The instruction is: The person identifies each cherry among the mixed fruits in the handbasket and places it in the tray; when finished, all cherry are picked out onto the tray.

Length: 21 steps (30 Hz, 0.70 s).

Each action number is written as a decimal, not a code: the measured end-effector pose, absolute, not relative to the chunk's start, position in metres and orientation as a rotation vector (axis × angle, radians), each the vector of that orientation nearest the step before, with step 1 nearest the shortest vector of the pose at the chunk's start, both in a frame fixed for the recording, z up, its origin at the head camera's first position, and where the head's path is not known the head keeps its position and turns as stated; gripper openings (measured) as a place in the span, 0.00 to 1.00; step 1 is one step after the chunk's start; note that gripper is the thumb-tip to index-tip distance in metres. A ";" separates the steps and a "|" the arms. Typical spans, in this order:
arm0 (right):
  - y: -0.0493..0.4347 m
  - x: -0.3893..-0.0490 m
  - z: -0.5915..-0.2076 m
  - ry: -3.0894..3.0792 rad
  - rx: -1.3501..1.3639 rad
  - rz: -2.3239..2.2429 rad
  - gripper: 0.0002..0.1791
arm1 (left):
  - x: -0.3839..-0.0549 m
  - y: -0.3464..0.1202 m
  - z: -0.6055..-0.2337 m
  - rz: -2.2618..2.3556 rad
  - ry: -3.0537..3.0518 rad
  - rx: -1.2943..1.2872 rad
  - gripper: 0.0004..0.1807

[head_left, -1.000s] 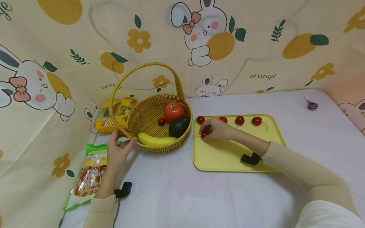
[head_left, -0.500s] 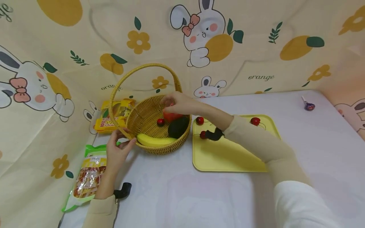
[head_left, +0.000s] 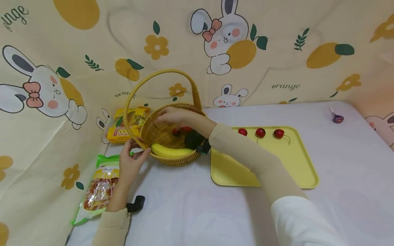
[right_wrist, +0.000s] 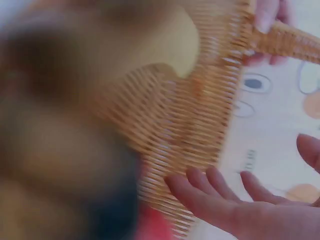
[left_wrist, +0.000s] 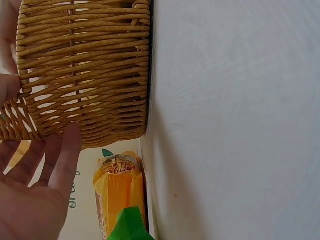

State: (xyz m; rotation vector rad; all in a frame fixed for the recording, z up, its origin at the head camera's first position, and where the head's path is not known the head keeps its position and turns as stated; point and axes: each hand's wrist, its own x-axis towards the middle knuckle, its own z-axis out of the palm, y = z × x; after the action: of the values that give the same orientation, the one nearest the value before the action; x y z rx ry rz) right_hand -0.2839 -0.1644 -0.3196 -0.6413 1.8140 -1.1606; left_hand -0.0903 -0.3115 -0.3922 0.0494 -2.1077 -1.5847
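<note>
A wicker basket point(head_left: 176, 163) with a tall handle holds a banana point(head_left: 172, 151), a dark green avocado point(head_left: 193, 139), a mostly covered red apple point(head_left: 186, 129) and a cherry point(head_left: 176, 132). My left hand point(head_left: 130, 164) grips the basket's left rim by the handle's foot. In the left wrist view its fingers point(left_wrist: 67, 155) lie against the woven wall. My right hand point(head_left: 172, 116) is over the basket's far left part. The right wrist view shows its fingers point(right_wrist: 200, 195) spread and loosely bent, with nothing between them and the thumb.
A yellow tray point(head_left: 237, 174) right of the basket bears cherries point(head_left: 278, 133) along its back edge; the right forearm hides its left corner. Left of the basket are a yellow snack pack point(head_left: 121, 133) and a green-edged bag point(head_left: 101, 188). A lollipop point(head_left: 337, 118) lies far right.
My right hand has left a cherry on the tray, passed over the apple and moved left across the basket. My left hand has kept its grip. The head view has shifted slightly.
</note>
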 end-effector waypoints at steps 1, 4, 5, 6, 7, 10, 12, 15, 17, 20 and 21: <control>-0.166 -0.284 -0.316 1.804 -0.642 -1.158 0.33 | -0.090 -0.312 -0.392 -1.579 -2.113 0.053 0.25; -0.173 -0.285 -0.304 1.793 -0.681 -1.167 0.32 | -0.088 -0.313 -0.392 -1.568 -2.123 0.064 0.25; -0.175 -0.286 -0.301 1.796 -0.701 -1.169 0.32 | -0.087 -0.314 -0.391 -1.566 -2.126 0.070 0.25; -0.177 -0.286 -0.299 1.803 -0.717 -1.173 0.30 | -0.086 -0.314 -0.391 -1.567 -2.126 0.075 0.26; -0.180 -0.287 -0.298 1.816 -0.729 -1.179 0.30 | -0.086 -0.315 -0.391 -1.567 -2.124 0.080 0.26; -0.187 -0.290 -0.303 1.877 -0.779 -1.171 0.26 | -0.086 -0.317 -0.394 -1.560 -2.119 0.084 0.25; -0.190 -0.293 -0.311 1.946 -0.825 -1.102 0.24 | -0.088 -0.320 -0.399 -1.555 -2.111 0.077 0.26; -0.191 -0.300 -0.324 1.980 -0.957 -0.955 0.22 | -0.093 -0.325 -0.409 -1.559 -2.100 0.061 0.26; -0.189 -0.305 -0.335 1.955 -1.103 -0.868 0.23 | -0.096 -0.327 -0.414 -1.562 -2.095 0.057 0.25; -0.183 -0.314 -0.351 1.880 -1.303 -0.827 0.24 | -0.098 -0.328 -0.417 -1.567 -2.103 0.054 0.25; -0.182 -0.316 -0.357 1.862 -1.352 -0.831 0.24 | -0.098 -0.327 -0.417 -1.566 -2.107 0.058 0.25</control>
State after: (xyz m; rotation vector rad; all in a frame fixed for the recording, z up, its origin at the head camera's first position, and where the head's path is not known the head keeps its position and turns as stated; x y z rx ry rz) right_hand -0.3162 -0.1816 -0.3569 -1.3517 1.8619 -0.8313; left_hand -0.0985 -0.3274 -0.4170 0.0578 -2.1074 -1.5659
